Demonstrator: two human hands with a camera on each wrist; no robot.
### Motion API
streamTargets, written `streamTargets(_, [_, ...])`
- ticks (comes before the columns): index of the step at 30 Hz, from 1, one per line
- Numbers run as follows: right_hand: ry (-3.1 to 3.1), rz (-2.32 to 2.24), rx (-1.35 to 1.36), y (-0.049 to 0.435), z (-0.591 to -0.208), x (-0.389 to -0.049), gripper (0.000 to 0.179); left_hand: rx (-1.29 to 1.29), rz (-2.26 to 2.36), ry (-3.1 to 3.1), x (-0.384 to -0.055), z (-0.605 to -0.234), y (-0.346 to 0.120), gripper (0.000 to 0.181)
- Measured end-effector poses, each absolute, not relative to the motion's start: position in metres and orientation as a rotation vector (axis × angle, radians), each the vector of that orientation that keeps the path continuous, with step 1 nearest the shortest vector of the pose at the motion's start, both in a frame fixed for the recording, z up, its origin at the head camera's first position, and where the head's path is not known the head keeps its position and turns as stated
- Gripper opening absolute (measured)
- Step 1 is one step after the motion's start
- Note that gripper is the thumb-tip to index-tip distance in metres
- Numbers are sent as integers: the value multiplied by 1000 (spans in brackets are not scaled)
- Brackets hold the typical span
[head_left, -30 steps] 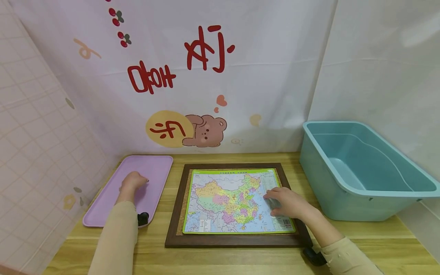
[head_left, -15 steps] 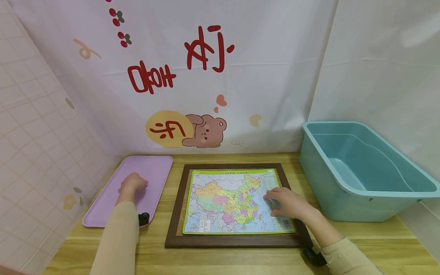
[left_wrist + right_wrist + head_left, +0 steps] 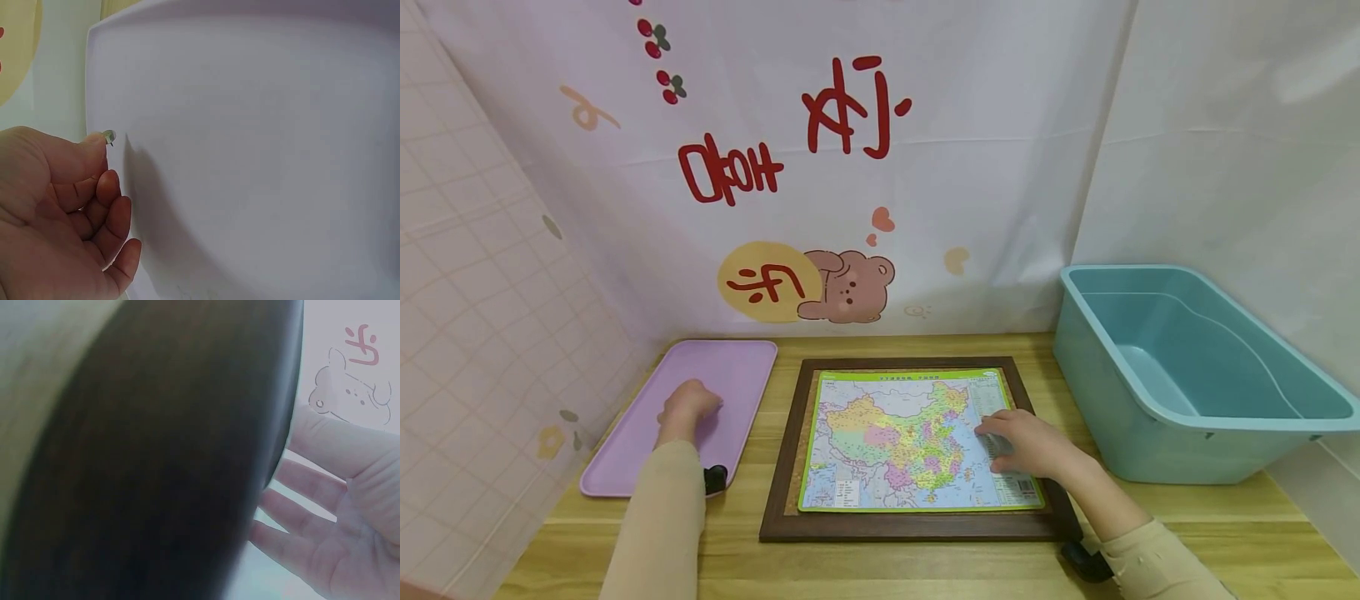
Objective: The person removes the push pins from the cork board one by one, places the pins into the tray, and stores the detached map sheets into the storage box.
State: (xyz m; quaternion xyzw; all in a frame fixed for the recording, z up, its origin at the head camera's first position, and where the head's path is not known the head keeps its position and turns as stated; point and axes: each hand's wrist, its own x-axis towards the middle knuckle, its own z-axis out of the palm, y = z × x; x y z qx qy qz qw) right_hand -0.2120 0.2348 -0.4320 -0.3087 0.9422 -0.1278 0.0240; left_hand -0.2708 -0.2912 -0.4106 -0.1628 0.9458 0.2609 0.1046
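Observation:
Over the pink tray (image 3: 730, 367), my left hand (image 3: 688, 408) pinches a small metallic thumbtack (image 3: 109, 136) between thumb and forefinger. Its short point shows in the left wrist view, above the tray surface. The other fingers curl loosely beneath. A China map (image 3: 887, 442) with a green border lies on a corkboard (image 3: 808, 433) in a dark wooden frame (image 3: 910, 525). My right hand (image 3: 1030, 442) rests on the right side of the map with its fingers spread. In the right wrist view its fingertips are partly hidden behind the frame edge.
A large teal tub (image 3: 1172, 442) stands at the right of the wooden table (image 3: 850, 575), close to the right forearm. A white printed cloth (image 3: 985, 167) hangs behind the table, and a tile-patterned one (image 3: 482, 292) covers the left side.
My left hand shifts very slightly over the tray, still pinching the thumbtack. The right hand, map and frame stay in place.

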Motion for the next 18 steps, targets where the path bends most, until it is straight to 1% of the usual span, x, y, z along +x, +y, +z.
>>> streamTargets(18, [2915, -404, -969, 233, -430, -209, 52, -474, 764, 2800, -273, -416, -292, 45])
